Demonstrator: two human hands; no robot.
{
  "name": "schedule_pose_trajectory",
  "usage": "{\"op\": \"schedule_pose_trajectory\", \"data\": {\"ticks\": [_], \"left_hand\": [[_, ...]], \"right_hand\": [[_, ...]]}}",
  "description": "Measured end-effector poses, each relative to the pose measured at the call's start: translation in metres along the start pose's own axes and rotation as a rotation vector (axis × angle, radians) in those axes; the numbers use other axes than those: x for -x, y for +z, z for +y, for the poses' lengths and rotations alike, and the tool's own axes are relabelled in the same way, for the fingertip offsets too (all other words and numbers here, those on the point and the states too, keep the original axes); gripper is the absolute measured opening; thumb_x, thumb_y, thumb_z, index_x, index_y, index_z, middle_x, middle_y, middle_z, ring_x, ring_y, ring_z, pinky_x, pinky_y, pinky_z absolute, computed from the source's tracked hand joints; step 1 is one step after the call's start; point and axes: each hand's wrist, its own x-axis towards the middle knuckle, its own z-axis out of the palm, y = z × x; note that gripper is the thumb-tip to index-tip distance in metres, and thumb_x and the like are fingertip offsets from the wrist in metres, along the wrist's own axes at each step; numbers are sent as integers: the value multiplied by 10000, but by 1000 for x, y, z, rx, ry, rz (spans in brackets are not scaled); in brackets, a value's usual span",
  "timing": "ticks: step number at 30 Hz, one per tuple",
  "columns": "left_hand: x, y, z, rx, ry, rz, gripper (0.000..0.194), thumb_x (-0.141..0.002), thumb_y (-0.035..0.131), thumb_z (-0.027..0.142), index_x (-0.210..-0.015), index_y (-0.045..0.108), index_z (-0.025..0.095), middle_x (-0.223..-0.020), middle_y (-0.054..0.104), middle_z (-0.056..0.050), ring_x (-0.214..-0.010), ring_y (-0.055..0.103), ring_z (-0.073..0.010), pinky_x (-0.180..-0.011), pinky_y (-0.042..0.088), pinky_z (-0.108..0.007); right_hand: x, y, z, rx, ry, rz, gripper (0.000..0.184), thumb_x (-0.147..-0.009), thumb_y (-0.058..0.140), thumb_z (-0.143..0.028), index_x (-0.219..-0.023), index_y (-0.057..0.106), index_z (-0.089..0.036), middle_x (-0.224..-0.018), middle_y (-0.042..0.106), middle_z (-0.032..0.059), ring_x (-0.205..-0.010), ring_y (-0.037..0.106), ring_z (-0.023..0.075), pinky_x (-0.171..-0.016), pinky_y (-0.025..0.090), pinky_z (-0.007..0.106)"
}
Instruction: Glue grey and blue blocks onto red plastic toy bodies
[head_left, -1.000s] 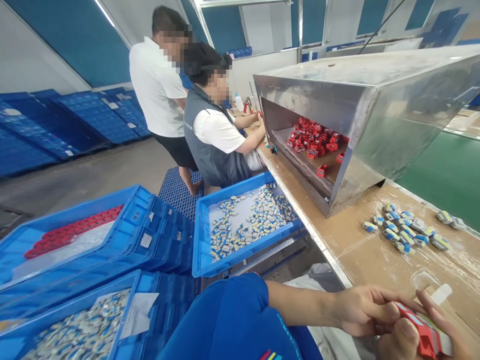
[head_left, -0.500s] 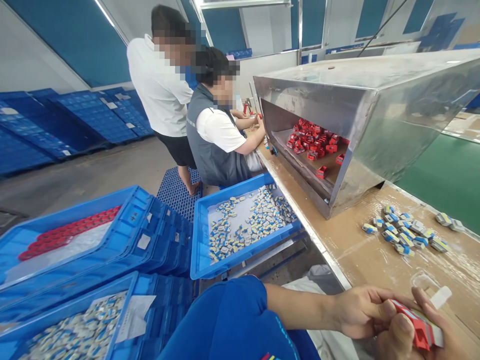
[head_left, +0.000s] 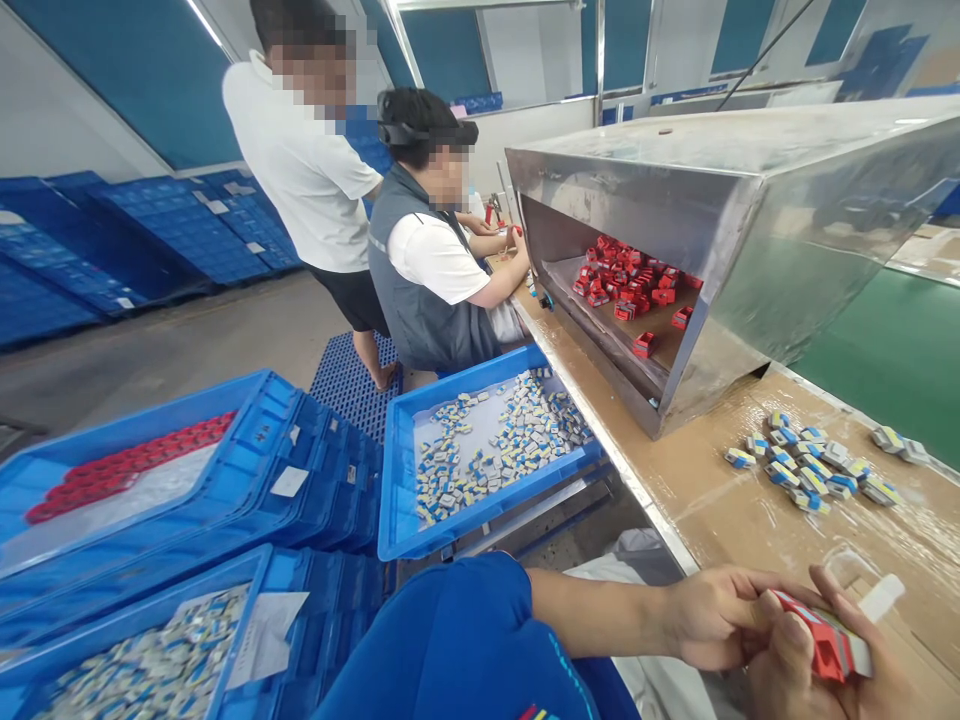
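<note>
I have my left hand (head_left: 720,620) and right hand (head_left: 799,675) clamped on a red plastic part (head_left: 821,635); a slipped grip could drop it onto the bench (head_left: 750,520).

The camera rides on my head and looks forward and down, so my hands (head_left: 787,665) come in close at the bottom right edge, with my blue sleeve (head_left: 450,640) beside them. The bench (head_left: 720,510) runs away from me along the right side, the nearest crate (head_left: 322,590) sits close at lower left, and the seated worker (head_left: 427,270) is farther off.
</note>
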Motion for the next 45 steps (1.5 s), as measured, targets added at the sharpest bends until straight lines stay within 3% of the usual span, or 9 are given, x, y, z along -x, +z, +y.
{"op": "schedule_pose_trajectory", "data": {"ticks": [5, 10, 16, 23, 30, 34, 40, 45], "left_hand": [[1, 1, 2, 45, 2, 9, 472, -840, 848, 293, -1272, 767, 120, -1106, 766, -118, -843, 660, -110, -898, 441, -243], [3, 5, 7, 56, 27, 2, 498, -810, 871, 289, -1260, 769, 102, -1085, 774, -118, -821, 662, -101, -895, 445, -234], [0, 2, 10, 67, 12, 18, 508, -779, 884, 276, -1243, 773, 101, -1047, 776, -102, -841, 671, -112, -885, 465, -234], [-4, -4, 8, 54, -6, 81, 445, -779, 865, 230, -1197, 793, 96, -931, 769, -80, -805, 659, -111, -842, 451, -228], [-11, -12, 5, 60, -31, 150, 388, -782, 873, 211, -1145, 806, 91, -911, 757, -73, -794, 658, -120, -848, 423, -257], [-13, -16, 5, 49, -57, 149, 422, -756, 903, 232, -1146, 802, 104, -892, 743, -59, -743, 621, -105, -810, 398, -252], [-11, -16, 10, -31, -50, 146, 559, -662, 970, 369, -1129, 810, 106, -829, 698, -31, -594, 506, -65, -611, 240, -251], [-11, -12, 14, -85, -88, 155, 581, -713, 936, 389, -1189, 789, 90, -733, 627, -4, -547, 346, -46, -608, 142, -291]], "right_hand": [[-1, 7, -8, 21, -34, 22, 413, -804, 816, -456, -1182, 789, -290, -1131, 820, 154, -932, 808, 449, -783, 685, 645], [-2, 12, -2, -18, -77, 63, 482, -730, 898, -463, -1115, 791, -195, -1069, 827, 202, -936, 813, 449, -862, 665, 641], [-1, 15, 9, 36, -55, 24, 485, -739, 885, -524, -1096, 761, -221, -1078, 827, 185, -986, 809, 453, -873, 666, 651], [7, 16, 18, 48, 33, 26, 578, -785, 853, -508, -1251, 766, -177, -1171, 808, 216, -925, 817, 416, -837, 673, 604], [8, 17, 21, 102, 29, 74, 628, -793, 844, -521, -1298, 763, -155, -1175, 806, 220, -968, 810, 415, -847, 666, 552], [10, 16, 24, 142, 51, 79, 661, -793, 832, -545, -1329, 750, -168, -1187, 802, 221, -957, 806, 435, -832, 661, 588], [10, 15, 24, 157, 54, 67, 676, -790, 825, -576, -1332, 751, -180, -1198, 799, 217, -946, 808, 443, -846, 666, 608], [9, 16, 22, 94, 59, 63, 685, -809, 818, -539, -1379, 716, -173, -1285, 767, 216, -1068, 792, 445, -947, 651, 613]]}}
